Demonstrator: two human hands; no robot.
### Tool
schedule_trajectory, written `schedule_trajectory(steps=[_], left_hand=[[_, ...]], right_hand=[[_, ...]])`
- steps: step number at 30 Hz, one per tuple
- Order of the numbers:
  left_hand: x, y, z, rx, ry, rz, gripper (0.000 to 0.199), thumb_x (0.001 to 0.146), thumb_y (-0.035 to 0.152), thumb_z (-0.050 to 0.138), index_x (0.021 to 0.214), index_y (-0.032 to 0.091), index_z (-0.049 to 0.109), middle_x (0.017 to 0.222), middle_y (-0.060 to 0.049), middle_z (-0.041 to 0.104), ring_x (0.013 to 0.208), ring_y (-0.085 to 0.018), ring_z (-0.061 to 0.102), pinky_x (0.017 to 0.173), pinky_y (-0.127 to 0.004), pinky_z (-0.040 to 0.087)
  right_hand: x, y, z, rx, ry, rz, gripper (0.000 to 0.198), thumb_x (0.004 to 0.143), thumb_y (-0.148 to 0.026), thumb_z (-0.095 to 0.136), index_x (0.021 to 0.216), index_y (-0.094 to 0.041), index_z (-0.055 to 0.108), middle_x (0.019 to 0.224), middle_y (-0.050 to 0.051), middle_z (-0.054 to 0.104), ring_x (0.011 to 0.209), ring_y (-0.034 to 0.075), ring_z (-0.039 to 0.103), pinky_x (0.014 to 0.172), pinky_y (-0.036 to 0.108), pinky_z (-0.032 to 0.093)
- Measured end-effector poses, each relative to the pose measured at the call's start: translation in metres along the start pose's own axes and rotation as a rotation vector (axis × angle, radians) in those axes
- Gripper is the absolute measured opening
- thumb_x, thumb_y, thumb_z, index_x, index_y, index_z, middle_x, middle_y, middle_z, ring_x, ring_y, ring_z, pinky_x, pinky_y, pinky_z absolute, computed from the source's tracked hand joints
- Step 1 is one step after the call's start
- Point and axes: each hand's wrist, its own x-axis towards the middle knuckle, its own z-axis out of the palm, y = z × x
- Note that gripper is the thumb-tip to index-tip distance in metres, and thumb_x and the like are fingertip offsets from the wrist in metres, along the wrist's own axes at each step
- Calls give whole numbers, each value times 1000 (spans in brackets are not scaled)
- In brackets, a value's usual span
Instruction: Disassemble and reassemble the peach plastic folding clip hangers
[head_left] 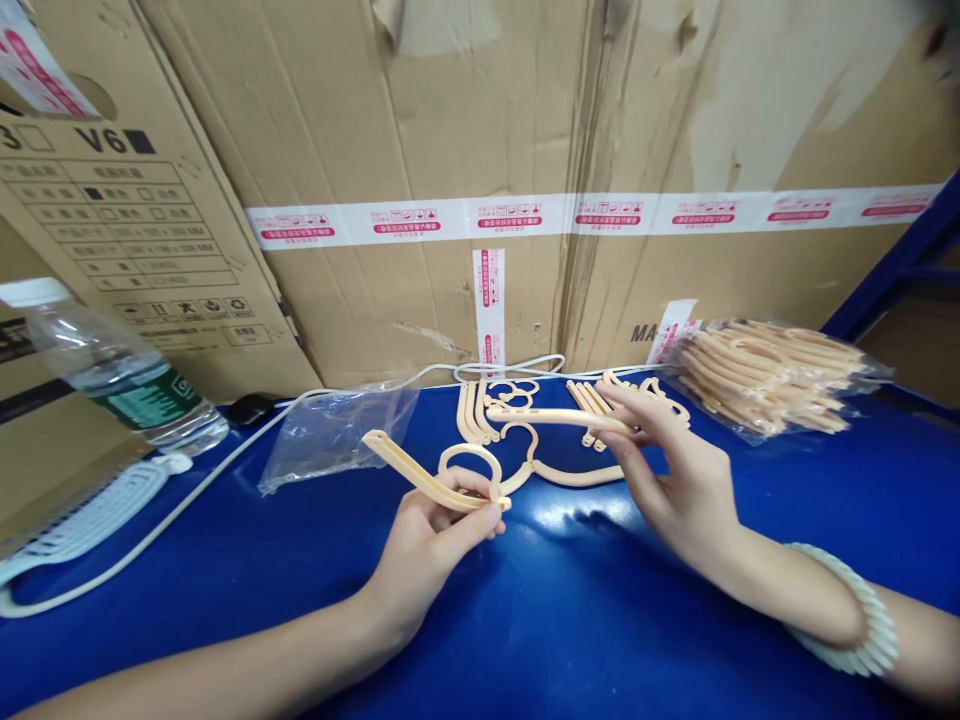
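Note:
My left hand [442,530] pinches a cream plastic hanger arm [409,470] together with a curved hanger hook [480,455], the two meeting at my thumb. In my right hand [679,470] a second hanger arm [547,415] is held by its right end, level and pointing left. The two held pieces are apart. Behind them on the blue table lies a hanger [574,475] with its hook up, partly hidden by my hands. Loose hanger arms [472,410] and small hooks [514,392] lie farther back, with more arms [589,400] beside my right fingers.
A bagged stack of hanger pieces [765,375] sits at the back right. On the left are an empty clear bag [337,435], a water bottle [135,380], a pale hairbrush [97,515] and a white cable [217,480]. Cardboard boxes [420,120] wall the back.

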Motion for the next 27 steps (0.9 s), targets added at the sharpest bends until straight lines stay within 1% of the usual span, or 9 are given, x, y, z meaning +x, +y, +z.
schedule_trajectory(steps=[3,7,9,11,13,15,18,24,27], left_hand=[[0,3,3,43,-25,19,12,73,23,77,76,16,68,76,0,63,68,-12,63,64,-20,48],[-1,6,6,76,-43,25,12,72,24,77,77,17,68,78,-1,66,69,-13,64,66,-22,49],[-1,7,7,102,-53,-4,11,73,24,77,78,18,69,77,-2,68,72,-14,65,69,-23,51],[-1,7,6,132,-78,-24,9,73,23,76,77,18,70,78,-2,69,74,-15,66,71,-23,51],[-1,7,6,145,-109,-17,8,73,22,76,77,18,69,80,-2,70,75,-14,66,71,-23,52],[-1,6,5,142,-136,6,8,73,20,75,77,17,68,81,-2,69,74,-13,66,69,-21,51],[1,5,5,96,-162,18,12,74,18,74,80,17,64,79,0,69,74,-13,66,71,-22,52],[0,5,6,9,-193,-7,25,73,14,75,83,19,52,80,1,71,78,-14,70,78,-26,54],[-3,5,7,22,-220,-7,24,74,13,73,84,19,53,80,1,70,77,-14,70,76,-26,54]], right_hand=[[2,0,0,82,-127,200,13,99,-25,47,103,-22,58,97,8,69,84,20,64,73,34,49],[1,-8,3,501,-213,512,14,98,-37,49,97,-23,50,94,6,67,88,20,62,71,30,46],[0,-15,5,698,-268,673,20,93,-41,58,93,-21,53,88,3,64,80,17,59,67,27,45],[-3,-20,8,841,-321,815,26,85,-42,68,86,-19,56,78,0,58,65,12,53,60,25,43],[-7,-23,12,948,-366,893,30,80,-42,74,82,-19,55,70,-3,55,57,9,49,56,24,42],[-11,-23,16,1005,-406,888,32,78,-42,76,84,-19,56,69,-3,58,59,10,55,59,25,46],[-14,-21,20,1002,-461,829,33,80,-44,75,92,-18,59,75,1,65,68,13,62,67,28,52],[-13,-22,18,892,-601,601,29,88,-46,66,86,-18,61,78,1,62,72,13,59,72,29,53],[-12,-26,16,891,-644,558,27,91,-44,63,87,-18,63,80,1,61,73,13,58,72,28,53]])
